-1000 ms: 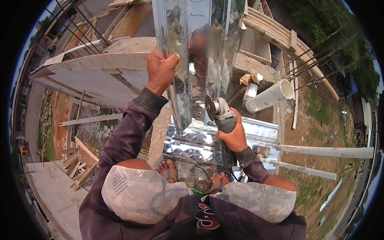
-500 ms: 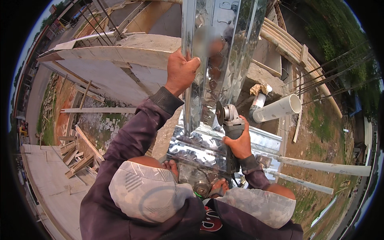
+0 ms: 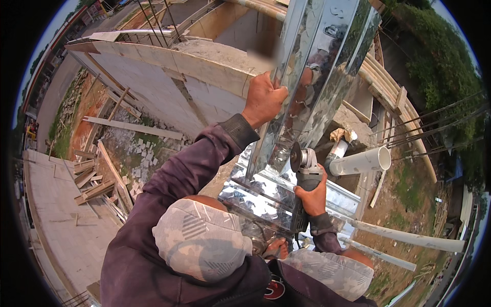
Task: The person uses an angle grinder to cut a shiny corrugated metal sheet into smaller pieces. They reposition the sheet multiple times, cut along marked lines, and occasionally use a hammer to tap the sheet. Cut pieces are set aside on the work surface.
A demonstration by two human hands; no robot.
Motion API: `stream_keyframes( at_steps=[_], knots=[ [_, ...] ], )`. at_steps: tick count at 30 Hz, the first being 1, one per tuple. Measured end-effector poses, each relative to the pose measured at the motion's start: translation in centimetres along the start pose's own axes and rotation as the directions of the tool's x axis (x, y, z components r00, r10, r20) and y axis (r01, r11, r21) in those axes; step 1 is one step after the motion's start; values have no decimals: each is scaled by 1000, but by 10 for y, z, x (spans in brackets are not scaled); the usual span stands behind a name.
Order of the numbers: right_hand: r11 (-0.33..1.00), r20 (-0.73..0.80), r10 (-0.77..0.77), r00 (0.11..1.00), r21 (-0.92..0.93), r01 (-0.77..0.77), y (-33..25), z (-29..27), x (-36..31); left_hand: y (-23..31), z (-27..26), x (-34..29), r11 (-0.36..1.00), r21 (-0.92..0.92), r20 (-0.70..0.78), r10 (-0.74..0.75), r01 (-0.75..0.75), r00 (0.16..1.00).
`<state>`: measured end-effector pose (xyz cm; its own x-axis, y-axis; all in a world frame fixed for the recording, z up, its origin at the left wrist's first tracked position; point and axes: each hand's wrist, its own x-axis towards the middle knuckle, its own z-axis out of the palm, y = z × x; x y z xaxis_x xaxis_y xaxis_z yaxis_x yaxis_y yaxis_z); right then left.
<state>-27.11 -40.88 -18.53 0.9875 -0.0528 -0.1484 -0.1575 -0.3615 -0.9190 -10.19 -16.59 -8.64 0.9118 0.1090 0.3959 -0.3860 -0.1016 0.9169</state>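
A long, shiny ribbed metal sheet [image 3: 319, 66] stands tilted, rising toward the far right. My left hand [image 3: 264, 100] is closed around its left edge. In my right hand [image 3: 313, 193] is a grey angle grinder [image 3: 308, 179], gripped around its body. Its cutting disc [image 3: 296, 157] is beside the lower part of the sheet; whether it touches the metal or spins I cannot tell. Below lie more shiny metal sheets [image 3: 263, 189], near my bare foot [image 3: 277, 248].
A white plastic pipe [image 3: 360, 162] sticks out right of the grinder. Beyond the left arm runs a concrete wall [image 3: 153, 77], with loose timber [image 3: 94, 187] on the ground below. Thin rods [image 3: 434, 123] reach in from the right, and long pale pipes [image 3: 409, 236] extend lower right.
The view has turned, and the sheet now leans more to the right. Both hands appear farther right and slightly lower, still holding the sheet edge and the grinder.
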Motion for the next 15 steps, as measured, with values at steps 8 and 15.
stream_keyframes(
  at_steps=[8,15],
  knots=[
    [981,-34,-92,995,169,97,-27,-14,-7,-5,1,0,996,61,-7,60,-60,998],
    [988,-55,-66,996,137,73,-28,-12,1,-9,-6,-1,997,71,91,8,-14,996]
  ],
)
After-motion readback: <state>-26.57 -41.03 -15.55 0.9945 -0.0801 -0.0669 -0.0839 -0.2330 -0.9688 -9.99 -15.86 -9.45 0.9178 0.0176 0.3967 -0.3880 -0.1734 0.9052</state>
